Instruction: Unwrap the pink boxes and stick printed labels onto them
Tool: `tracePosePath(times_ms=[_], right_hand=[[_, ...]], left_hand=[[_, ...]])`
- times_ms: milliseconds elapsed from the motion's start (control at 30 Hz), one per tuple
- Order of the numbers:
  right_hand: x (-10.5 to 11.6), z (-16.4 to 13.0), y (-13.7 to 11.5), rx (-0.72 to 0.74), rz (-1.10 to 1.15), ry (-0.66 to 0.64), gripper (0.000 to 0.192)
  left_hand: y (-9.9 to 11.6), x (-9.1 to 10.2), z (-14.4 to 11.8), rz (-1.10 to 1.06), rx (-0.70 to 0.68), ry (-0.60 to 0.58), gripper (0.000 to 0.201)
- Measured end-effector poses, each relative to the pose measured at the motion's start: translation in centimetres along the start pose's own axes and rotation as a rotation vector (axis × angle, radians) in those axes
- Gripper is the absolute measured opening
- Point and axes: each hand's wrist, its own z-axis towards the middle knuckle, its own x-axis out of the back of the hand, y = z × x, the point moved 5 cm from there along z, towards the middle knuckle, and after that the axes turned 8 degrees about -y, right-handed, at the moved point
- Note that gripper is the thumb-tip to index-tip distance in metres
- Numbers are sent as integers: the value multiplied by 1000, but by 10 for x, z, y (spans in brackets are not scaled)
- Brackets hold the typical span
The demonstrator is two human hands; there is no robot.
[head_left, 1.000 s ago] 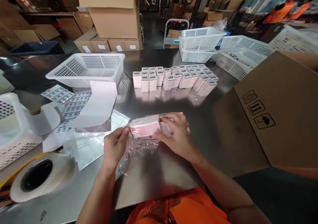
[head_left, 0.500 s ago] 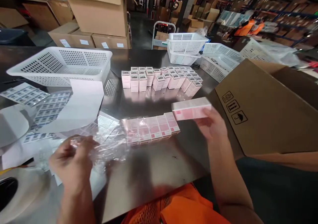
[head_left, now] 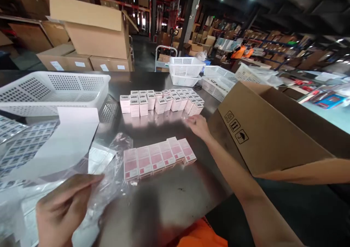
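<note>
Under left hand (head_left: 61, 207), blurred wrap (head_left: 112, 177)

Table (head_left: 169, 203): brushed metal, smooth, dull sheen that mirrors the cartons on it.
Wrapper (head_left: 109, 174) at the left hand (head_left: 58, 210): thin clear plastic film, crinkled, glossy.
Row of pink boxes (head_left: 158, 158), between the hands: printed card, smooth, slight gloss.
White boxes (head_left: 161, 101), just beyond the right hand (head_left: 199, 126): card, matt.
Carton (head_left: 262, 137), right of that hand: brown corrugated cardboard, matt.
Basket (head_left: 54, 90), beyond the left hand: white perforated plastic.
</note>
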Motion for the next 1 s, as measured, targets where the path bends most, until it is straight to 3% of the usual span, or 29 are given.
tracePosePath(times_ms=[100,200,300,367,433,533,600,667,800,833,900,1000], right_hand=[[34,38,-9,-108,-66,190,51],[49,56,-13,-194,-33,256,46],[48,52,-15,-218,84,264,36],[45,42,-16,-220,195,269,34],[41,30,-19,-203,326,258,37],[22,5,-34,-118,553,162,43],[-1,-22,-51,-54,705,33,40],[-30,-58,-71,-21,835,-114,32],[-94,-139,-107,-58,1141,-507,33],[-103,-154,-114,-24,1190,-565,35],[-106,-168,-124,185,1157,-521,39],[-89,-175,-138,731,802,-373,38]], left_hand=[[4,-1,-2,-22,-29,-61,10],[3,-12,-1,-56,24,-215,26],[-3,-23,0,-66,139,-298,39],[-6,-27,0,-98,160,-307,30],[-5,-31,1,-103,67,-362,14],[3,-40,-2,-35,-195,-570,14],[10,-45,-5,20,-320,-631,19],[16,-49,-5,118,-322,-586,28],[22,-56,0,197,-183,-498,56],[20,-56,1,148,-146,-510,64],[12,-55,3,-26,-53,-566,79],[-6,-47,4,-295,128,-618,96]])
